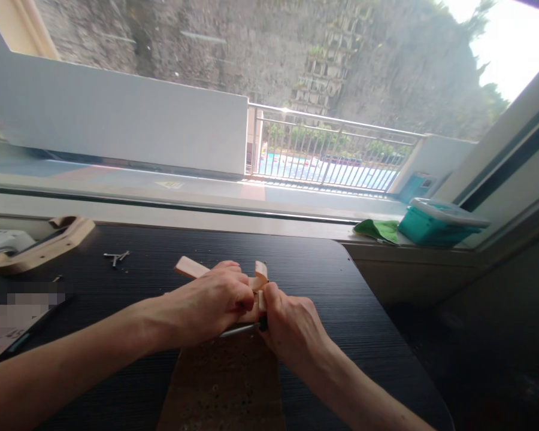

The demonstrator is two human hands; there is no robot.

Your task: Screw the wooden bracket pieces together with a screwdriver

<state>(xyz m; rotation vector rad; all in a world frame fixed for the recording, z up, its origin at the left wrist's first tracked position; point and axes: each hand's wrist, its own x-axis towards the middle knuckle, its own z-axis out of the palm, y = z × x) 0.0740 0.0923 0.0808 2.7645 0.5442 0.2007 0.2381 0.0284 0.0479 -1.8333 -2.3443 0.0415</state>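
Both of my hands meet over the dark table [341, 335], just beyond a worn brown board [224, 383] with small holes and marks. My left hand [224, 293] is closed on a pale wooden piece [189, 267], whose flat end juts out to the left. Between the hands rises a curved, light wooden end [260, 272]; whether it belongs to the same piece I cannot tell. My right hand [291, 314] is closed against the wood's right side, its fingertips partly hidden. Below the fingers show a thin metal rod [240, 330] and a small black part [263, 323].
Several screws [115, 257] lie at the back left, near a curved wooden frame [72, 242] and a white device [4, 242]. A pale sheet [9, 329] is at the left edge. A teal box [435, 227] and green cloth [377, 229] sit on the windowsill.
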